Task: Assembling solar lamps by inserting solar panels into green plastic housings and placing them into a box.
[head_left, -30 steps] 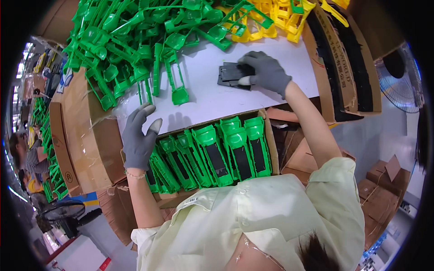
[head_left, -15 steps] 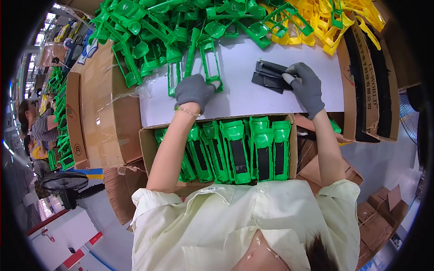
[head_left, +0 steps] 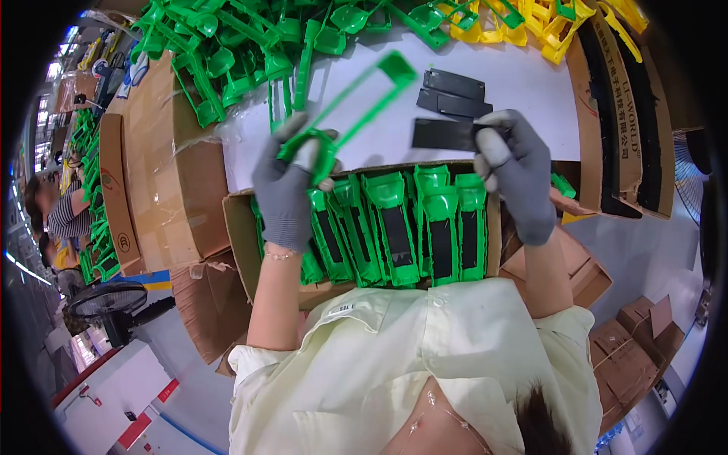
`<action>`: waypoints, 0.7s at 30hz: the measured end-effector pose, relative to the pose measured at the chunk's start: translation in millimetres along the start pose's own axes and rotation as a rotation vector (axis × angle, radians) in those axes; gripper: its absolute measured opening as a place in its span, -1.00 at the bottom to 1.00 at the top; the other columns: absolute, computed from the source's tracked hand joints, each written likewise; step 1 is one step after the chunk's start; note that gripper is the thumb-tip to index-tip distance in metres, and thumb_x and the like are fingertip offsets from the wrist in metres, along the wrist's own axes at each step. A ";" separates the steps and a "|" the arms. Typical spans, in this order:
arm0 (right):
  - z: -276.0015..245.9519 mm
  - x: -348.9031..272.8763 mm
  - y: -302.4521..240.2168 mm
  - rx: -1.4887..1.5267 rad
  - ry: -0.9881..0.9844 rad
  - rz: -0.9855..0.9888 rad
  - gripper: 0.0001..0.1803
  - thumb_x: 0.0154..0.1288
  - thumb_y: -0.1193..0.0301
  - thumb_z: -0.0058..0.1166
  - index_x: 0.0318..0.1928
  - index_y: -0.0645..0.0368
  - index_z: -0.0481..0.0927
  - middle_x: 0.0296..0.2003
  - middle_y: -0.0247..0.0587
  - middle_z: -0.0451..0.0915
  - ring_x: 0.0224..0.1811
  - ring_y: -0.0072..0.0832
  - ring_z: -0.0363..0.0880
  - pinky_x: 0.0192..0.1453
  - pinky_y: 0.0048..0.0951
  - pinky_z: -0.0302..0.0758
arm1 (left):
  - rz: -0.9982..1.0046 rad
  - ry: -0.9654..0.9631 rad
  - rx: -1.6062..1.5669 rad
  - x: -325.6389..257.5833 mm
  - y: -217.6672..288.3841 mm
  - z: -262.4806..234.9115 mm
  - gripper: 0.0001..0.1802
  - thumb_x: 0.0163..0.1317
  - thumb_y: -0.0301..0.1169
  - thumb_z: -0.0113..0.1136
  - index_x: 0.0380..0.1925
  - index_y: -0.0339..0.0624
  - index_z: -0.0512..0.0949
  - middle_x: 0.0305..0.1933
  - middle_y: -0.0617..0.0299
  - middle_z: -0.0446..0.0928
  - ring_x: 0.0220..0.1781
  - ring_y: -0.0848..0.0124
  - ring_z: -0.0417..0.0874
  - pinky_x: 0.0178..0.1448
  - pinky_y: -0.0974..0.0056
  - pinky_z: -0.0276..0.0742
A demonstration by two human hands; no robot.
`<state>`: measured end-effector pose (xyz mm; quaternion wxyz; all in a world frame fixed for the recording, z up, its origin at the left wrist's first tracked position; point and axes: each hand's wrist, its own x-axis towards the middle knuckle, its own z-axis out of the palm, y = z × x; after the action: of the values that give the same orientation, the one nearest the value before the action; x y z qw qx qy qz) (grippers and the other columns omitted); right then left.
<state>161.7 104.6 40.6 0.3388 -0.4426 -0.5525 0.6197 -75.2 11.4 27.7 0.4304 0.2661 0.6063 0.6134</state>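
My left hand (head_left: 292,171), in a grey glove with pale fingertips, grips a green plastic frame (head_left: 396,70) by one end. The frame is long, open in the middle and tilted up to the right, slightly blurred. Between thumb and fingers of my gloved right hand (head_left: 519,167) is a black rectangular plate (head_left: 441,135), held flat and pointing left. More black plates (head_left: 453,85) lie overlapped on the white board just beyond it. Below both hands, a cardboard box (head_left: 241,231) holds several green frames (head_left: 390,199) standing in a row, with black plates set in them.
A heap of green frames (head_left: 250,30) covers the far side of the white board (head_left: 523,83), with yellow frames (head_left: 557,34) at the far right. Cardboard boxes (head_left: 163,167) flank the left. A black fan (head_left: 110,299) and a person (head_left: 64,208) are further left.
My left hand has lifted a green frame off the board and drawn it nearer. My right hand has picked up one black plate and pulled it toward me, leaving others behind.
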 end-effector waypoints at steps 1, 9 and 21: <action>7.2 -2.6 -2.2 -0.024 -0.050 0.040 -0.81 0.29 0.36 0.03 -0.16 0.18 0.47 -0.62 -0.39 0.46 -0.69 -0.77 0.31 -0.61 -0.73 0.22 | -0.082 -0.064 -0.055 -4.2 -6.9 1.2 -0.61 0.24 -0.48 0.08 0.09 -0.30 0.39 -0.16 0.00 0.59 -0.40 0.38 0.64 -0.54 0.49 0.43; 15.5 0.0 -1.3 -0.271 -0.182 0.064 -0.79 0.28 0.37 0.05 -0.17 0.24 0.49 -0.64 -0.39 0.44 -0.69 -0.77 0.31 -0.61 -0.69 0.23 | -0.329 -0.226 -0.269 -24.1 -24.4 12.5 -0.67 0.25 -0.48 0.08 0.01 -0.37 0.44 -0.23 0.02 0.58 -0.30 0.20 0.68 -0.36 0.33 0.67; 4.6 2.6 -3.9 -0.429 -0.223 -0.086 -0.77 0.27 0.35 0.07 -0.17 0.26 0.52 -0.61 -0.45 0.43 -0.62 -0.79 0.27 -0.54 -0.67 0.23 | -0.299 -0.269 -0.171 -22.3 -17.3 23.0 -0.69 0.20 -0.55 0.13 -0.05 -0.44 0.48 -0.28 0.00 0.58 -0.35 0.19 0.69 -0.40 0.33 0.66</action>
<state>156.3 105.9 44.0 0.2001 -0.4093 -0.7238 0.5182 -41.3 2.4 18.0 0.6146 0.2149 0.5220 0.5509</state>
